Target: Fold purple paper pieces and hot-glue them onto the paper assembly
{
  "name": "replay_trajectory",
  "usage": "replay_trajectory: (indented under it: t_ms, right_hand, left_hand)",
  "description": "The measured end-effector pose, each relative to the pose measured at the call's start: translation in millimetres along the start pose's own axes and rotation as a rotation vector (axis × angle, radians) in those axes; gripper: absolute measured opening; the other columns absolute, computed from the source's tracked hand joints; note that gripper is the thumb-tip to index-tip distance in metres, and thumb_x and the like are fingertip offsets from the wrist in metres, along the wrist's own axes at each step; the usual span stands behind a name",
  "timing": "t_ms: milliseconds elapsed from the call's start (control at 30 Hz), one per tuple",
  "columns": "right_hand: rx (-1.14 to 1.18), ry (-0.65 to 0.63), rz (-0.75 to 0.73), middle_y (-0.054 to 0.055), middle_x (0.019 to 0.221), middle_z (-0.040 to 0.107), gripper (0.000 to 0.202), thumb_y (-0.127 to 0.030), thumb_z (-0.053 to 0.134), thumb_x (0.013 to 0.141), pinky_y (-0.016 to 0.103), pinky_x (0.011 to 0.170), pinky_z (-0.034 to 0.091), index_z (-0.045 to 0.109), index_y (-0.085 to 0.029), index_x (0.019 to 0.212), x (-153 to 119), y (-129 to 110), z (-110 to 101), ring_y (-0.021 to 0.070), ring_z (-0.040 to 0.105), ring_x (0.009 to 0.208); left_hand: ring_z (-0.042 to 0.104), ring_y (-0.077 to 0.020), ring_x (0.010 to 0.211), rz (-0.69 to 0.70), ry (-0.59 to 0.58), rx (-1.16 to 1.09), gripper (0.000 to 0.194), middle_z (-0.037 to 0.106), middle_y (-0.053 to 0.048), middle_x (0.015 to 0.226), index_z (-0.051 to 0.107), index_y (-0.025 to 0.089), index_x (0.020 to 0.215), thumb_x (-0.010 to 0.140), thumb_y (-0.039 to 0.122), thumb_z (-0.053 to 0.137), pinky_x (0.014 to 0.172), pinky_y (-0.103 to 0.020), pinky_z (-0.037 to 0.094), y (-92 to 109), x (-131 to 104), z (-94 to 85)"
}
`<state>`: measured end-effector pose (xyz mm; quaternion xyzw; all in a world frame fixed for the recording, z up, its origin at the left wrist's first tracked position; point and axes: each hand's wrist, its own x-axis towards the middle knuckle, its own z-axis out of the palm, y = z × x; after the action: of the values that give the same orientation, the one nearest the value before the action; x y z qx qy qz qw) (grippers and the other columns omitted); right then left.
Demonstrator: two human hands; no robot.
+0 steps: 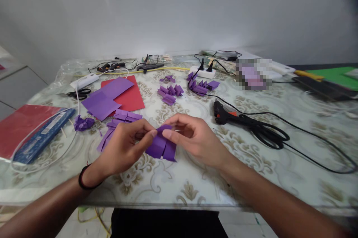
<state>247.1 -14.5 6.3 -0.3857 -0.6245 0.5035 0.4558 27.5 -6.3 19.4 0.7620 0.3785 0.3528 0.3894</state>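
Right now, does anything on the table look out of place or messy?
One crumpled purple wad lies left of the left hand, unlike the neat folded pieces further back. The glue gun lies on its side, cord looping across the table.

One glue gun (223, 115), one scissors (79, 93), two hands, one red sheet (130, 98).

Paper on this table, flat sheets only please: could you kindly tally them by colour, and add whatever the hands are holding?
Purple flat sheets: 2
Red flat sheets: 1
Green flat sheets: 1
Folded purple piece, pinched between left hand and right hand: 1
Total: 5
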Motion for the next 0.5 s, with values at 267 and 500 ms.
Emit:
replay_trajectory:
  t_ms: [267, 500]
  right_hand:
    - [-0.012, -0.007, 0.024, 0.001, 0.087, 0.078, 0.012, -0.027, 0.082, 0.085, 0.028, 0.074, 0.055, 0.076, -0.02, 0.091, -0.4, 0.5, 2.1, 0.0158, 0.071, 0.08]
    - [0.014, 0.024, -0.013, 0.002, 0.093, 0.076, 0.017, -0.028, 0.082, 0.086, 0.028, 0.069, 0.053, 0.075, -0.022, 0.1, -0.8, 2.3, 2.8, 0.0152, 0.068, 0.078]
  left_hand:
    - [0.066, -0.0118, 0.068, -0.106, -0.056, -0.237, 0.011, 0.072, -0.001, 0.079, 0.073, 0.016, 0.095, 0.095, 0.027, 0.076, 0.061, -0.019, 0.05, -3.3, 4.7, -1.0]
    - [0.039, -0.0058, 0.05, -0.054, 0.036, -0.141, 0.023, 0.055, 0.005, 0.059, 0.067, 0.015, 0.078, 0.097, 0.025, 0.073, 0.044, -0.018, 0.028, 3.2, 4.6, -1.9]
